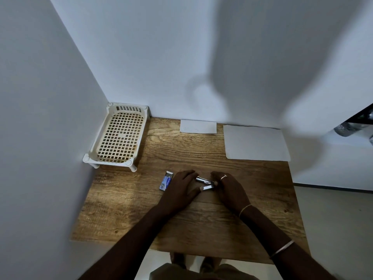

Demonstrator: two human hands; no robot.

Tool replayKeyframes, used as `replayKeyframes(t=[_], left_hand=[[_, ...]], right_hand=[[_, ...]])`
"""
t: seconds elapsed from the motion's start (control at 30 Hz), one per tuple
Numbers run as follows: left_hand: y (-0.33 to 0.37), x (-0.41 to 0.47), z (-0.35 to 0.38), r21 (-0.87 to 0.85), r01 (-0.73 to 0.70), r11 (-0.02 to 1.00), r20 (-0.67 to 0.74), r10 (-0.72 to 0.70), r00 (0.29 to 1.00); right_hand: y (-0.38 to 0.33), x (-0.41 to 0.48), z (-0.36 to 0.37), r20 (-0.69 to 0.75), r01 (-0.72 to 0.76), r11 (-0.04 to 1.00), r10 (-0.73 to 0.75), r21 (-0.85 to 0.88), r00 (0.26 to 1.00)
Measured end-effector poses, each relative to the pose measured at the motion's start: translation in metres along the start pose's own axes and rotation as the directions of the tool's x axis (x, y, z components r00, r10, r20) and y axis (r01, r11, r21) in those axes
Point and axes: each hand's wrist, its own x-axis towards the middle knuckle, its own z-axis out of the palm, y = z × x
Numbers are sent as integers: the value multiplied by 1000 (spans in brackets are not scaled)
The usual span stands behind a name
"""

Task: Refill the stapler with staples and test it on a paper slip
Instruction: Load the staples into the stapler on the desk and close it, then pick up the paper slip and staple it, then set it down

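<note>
A small silver stapler [204, 180] lies opened on the wooden table [181, 223], its metal staple channel up and a white part [208, 187] just below it. My left hand [180, 189] holds its left end, fingertips curled at the channel. Holding the right end is my right hand [230, 188], which wears a ring; its thumb and fingers pinch the hinge end. A blue and white staple box [166, 181] lies open just left of my left hand. A small white paper slip [198, 126] lies at the back of the table by the wall.
A cream plastic basket [119, 136] stands in the back left corner against the walls. A larger white paper sheet [256, 142] lies at the back right, reaching the table's right edge. My feet show below the table's front edge.
</note>
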Motion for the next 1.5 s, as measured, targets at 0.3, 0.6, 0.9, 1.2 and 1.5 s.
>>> replayKeyframes(t=[0.3, 0.6, 0.9, 1.2, 1.5], left_hand=[[0, 19, -5, 56, -14, 998, -41, 16, 999], [-19, 68, -24, 262, -17, 965, 82, -4, 997], [-20, 153, -46, 465, -98, 880, 226, -10, 974], [-27, 199, -39, 542, -40, 839, 357, -186, 915], [-42, 203, -23, 533, -48, 845, 372, -182, 910]], right_hand=[[-7, 23, -3, 24, 10, 998, -9, -68, 1000], [-8, 74, -20, -20, 87, 982, -92, -166, 996], [-18, 152, -38, 131, 172, 936, -138, -308, 982], [-18, 189, -30, 256, 104, 912, 1, -396, 967], [-3, 193, -18, 288, 58, 940, 44, -335, 957]])
